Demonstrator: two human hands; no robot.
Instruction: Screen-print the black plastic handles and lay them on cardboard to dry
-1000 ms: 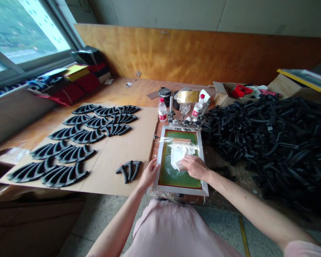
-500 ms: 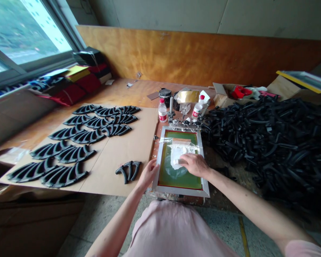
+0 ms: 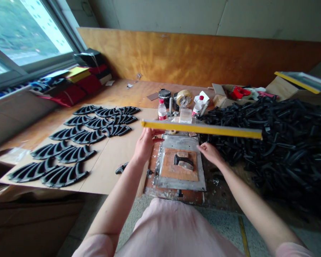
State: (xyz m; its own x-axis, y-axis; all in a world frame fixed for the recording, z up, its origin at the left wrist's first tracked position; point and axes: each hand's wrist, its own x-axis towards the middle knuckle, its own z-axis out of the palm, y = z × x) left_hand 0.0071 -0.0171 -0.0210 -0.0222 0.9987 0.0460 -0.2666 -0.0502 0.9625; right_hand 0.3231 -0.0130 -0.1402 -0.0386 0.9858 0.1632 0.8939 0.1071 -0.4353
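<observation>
A screen-printing frame [image 3: 203,129] is raised and seen nearly edge-on, its yellow and grey edge running across the view. My left hand [image 3: 144,144] grips its left end, fingers bent at the edge. My right hand [image 3: 210,151] is below the frame, by the upper right corner of the grey metal plate [image 3: 182,141], with loosely bent fingers and nothing visible in them. On that plate is a brown wooden board [image 3: 167,167]. A curved black plastic part [image 3: 186,159] lies on the board, around and beside a pale block [image 3: 186,165].
Left, fanned rows of black parts [image 3: 73,153] cover the cardboard sheet [image 3: 107,171]; one part sits partly behind my left forearm. A large heap of black parts [image 3: 278,142] fills the right side. Bottles [image 3: 162,110], a jar [image 3: 165,96] and tape [image 3: 184,97] stand behind.
The frame has swung up off the plate, uncovering the board and black part. My left hand has moved up with it. My right hand has left the white squeegee and moved right.
</observation>
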